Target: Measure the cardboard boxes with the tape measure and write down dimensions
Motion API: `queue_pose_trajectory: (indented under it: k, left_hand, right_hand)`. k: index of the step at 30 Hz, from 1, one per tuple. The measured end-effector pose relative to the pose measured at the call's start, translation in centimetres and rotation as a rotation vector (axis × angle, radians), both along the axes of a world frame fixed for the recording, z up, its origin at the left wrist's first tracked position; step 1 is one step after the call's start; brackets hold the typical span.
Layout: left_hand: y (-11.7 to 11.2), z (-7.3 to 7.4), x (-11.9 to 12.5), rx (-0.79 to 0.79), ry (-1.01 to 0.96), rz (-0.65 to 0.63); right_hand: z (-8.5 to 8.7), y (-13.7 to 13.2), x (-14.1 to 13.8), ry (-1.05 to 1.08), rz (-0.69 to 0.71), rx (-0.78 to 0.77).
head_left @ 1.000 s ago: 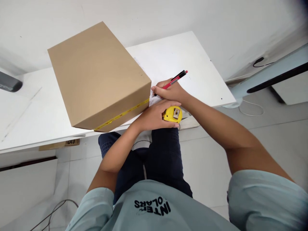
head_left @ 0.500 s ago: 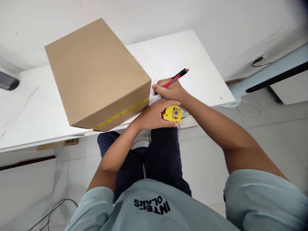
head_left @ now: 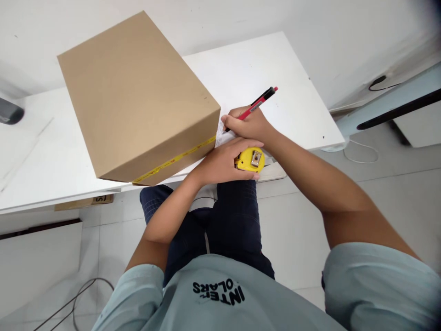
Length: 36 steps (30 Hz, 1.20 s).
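Pinched in my right hand (head_left: 248,123) is a red and black pen (head_left: 257,105), its tip pointing down at a sheet of paper (head_left: 220,137) with writing on it. My left hand (head_left: 223,162) is closed around a yellow tape measure (head_left: 251,159) at the table's front edge, just below the right hand. Both hands rest close together at the right side of a large cardboard box (head_left: 138,92) with a strip of yellow tape along its front. The box and my hands cover part of the paper.
The box stands on a white table (head_left: 268,69) against a wall. A dark grey object (head_left: 11,111) sits at the table's far left. A pale blue post-like object (head_left: 389,108) stands beyond the right end. Cables (head_left: 77,299) lie on the floor at lower left.
The view has shifted slightly, so the box sits a little higher in it. My right hand and the pen have moved slightly within the frame; both hands keep their holds.
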<state>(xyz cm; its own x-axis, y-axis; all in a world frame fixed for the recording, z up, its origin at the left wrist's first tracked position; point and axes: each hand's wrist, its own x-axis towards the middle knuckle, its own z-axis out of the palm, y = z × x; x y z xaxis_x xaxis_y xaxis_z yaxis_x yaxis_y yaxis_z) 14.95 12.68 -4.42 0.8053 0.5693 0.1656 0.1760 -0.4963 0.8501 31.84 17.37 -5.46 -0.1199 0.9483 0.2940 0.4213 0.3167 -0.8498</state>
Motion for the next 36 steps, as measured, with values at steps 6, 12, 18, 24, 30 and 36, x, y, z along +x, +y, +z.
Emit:
queue_pose_trajectory:
  k: [6, 12, 18, 24, 30, 36]
  left_hand:
    - [0.02, -0.08, -0.02, -0.008, -0.021, -0.008]
    - [0.01, -0.17, -0.01, -0.002, -0.02, -0.001]
    - [-0.06, -0.01, 0.05, -0.019, 0.005, -0.002]
    - [-0.18, -0.01, -0.01, -0.007, 0.006, 0.005]
    - [-0.14, -0.13, 0.04, -0.003, -0.017, 0.001]
    - [-0.09, -0.15, 0.01, -0.012, -0.01, 0.004]
  right_hand:
    - [-0.35, 0.11, 0.01, -0.004, -0.043, -0.009]
    - [-0.29, 0.14, 0.14, -0.02, -0.062, -0.009]
    - [-0.03, -0.01, 0.1, -0.038, -0.039, -0.012]
    - [-0.24, 0.04, 0.03, -0.044, -0.081, 0.002]
    - [-0.35, 0.04, 0.07, -0.058, -0.091, 0.003]
    - [-0.16, -0.01, 0.03, -0.048, -0.098, -0.014]
